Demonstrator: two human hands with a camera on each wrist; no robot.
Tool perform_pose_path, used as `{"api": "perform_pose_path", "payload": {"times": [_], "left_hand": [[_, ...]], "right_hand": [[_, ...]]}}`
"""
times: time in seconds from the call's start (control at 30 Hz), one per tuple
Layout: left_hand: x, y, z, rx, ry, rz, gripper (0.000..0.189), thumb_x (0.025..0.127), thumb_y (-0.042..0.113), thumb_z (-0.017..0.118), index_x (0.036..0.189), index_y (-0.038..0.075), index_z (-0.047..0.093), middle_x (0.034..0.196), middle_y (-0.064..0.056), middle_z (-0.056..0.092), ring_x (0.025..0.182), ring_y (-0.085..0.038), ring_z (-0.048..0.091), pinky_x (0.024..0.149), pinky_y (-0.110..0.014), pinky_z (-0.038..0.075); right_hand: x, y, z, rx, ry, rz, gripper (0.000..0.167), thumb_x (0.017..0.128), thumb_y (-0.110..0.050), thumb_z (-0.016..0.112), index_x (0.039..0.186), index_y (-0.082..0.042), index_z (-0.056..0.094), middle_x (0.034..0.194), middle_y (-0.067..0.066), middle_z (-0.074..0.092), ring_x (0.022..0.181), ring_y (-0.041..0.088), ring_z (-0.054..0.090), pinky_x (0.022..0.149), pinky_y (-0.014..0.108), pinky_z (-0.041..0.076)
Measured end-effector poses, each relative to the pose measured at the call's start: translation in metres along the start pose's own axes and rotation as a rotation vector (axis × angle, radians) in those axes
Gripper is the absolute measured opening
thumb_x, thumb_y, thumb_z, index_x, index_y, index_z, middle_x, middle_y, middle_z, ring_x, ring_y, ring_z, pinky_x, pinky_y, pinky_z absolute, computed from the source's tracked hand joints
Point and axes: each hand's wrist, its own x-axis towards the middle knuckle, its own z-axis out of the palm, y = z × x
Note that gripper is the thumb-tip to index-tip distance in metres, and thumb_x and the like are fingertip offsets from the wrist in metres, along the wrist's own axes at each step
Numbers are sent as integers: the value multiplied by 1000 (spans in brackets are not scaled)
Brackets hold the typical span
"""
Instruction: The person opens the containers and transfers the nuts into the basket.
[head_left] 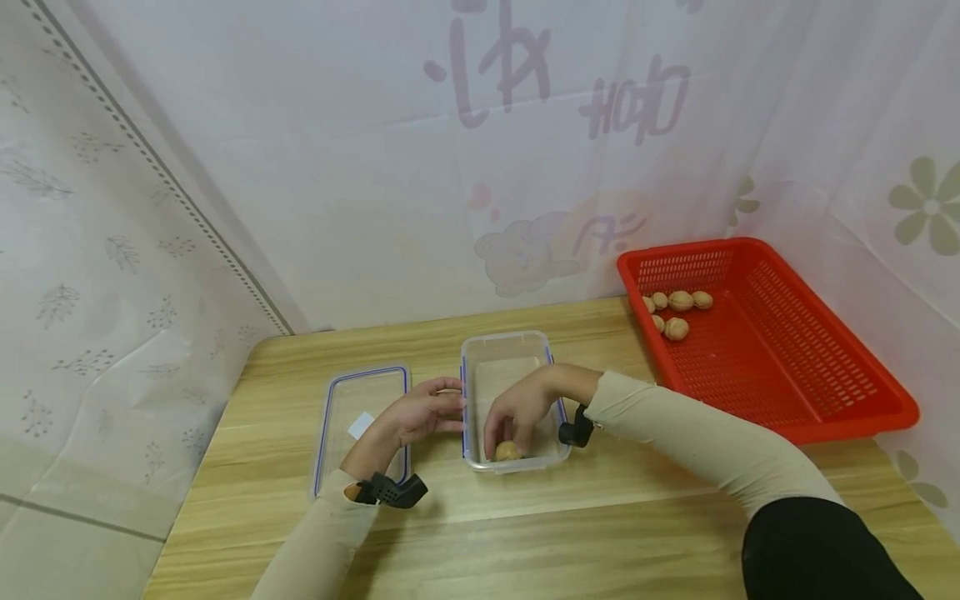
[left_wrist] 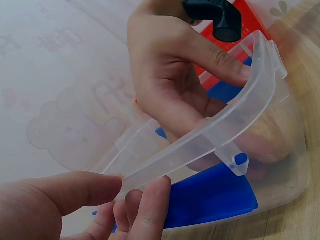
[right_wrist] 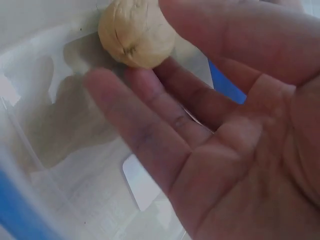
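Observation:
A clear plastic box (head_left: 504, 348) with blue side latches stands uncovered on the table. At its left side is my left hand (head_left: 431, 412); in the left wrist view its thumb and fingertips pinch the rim beside a blue latch (left_wrist: 212, 197). My right hand (head_left: 521, 406) reaches down inside the near end of the box. Between its thumb and fingertips it holds a walnut (right_wrist: 135, 35), low against the near wall. The head view shows the same walnut (head_left: 507, 451) partly covered by the fingers.
Left of the box lies its clear lid (head_left: 367, 385) with a blue seal, partly under the left wrist. A red basket (head_left: 825, 333) stands at the right, with several walnuts (head_left: 680, 301) in its far left corner. Printed curtains hang behind the wooden table (head_left: 480, 542) and at its sides.

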Motion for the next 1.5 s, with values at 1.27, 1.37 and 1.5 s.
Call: {"api": "perform_pose_path", "payload": {"times": [1.27, 1.37, 1.5], "left_hand": [[0, -2, 0, 6, -1, 8, 44, 102, -1, 52, 141, -11, 35, 96, -4, 55, 89, -14, 59, 84, -31, 64], [0, -2, 0, 4, -2, 11, 43, 102, -1, 53, 140, -11, 35, 96, -4, 56, 88, -14, 59, 84, -31, 64], [0, -2, 0, -2, -4, 14, 41, 102, -1, 52, 139, -11, 36, 96, -4, 57, 88, -14, 60, 83, -31, 64]], "right_hand": [[0, -3, 6, -39, 186, 30, 29, 83, 5, 79, 109, -6, 76, 100, -10, 70, 91, 1, 60, 86, 17, 54], [-3, -3, 4, -49, 211, 5, 30, 82, 5, 79, 110, -6, 75, 102, -8, 70, 92, 2, 61, 88, 18, 54], [-11, -5, 1, -58, 254, -35, 30, 82, 5, 78, 111, -4, 75, 103, -6, 71, 93, 4, 63, 91, 22, 55]]}}
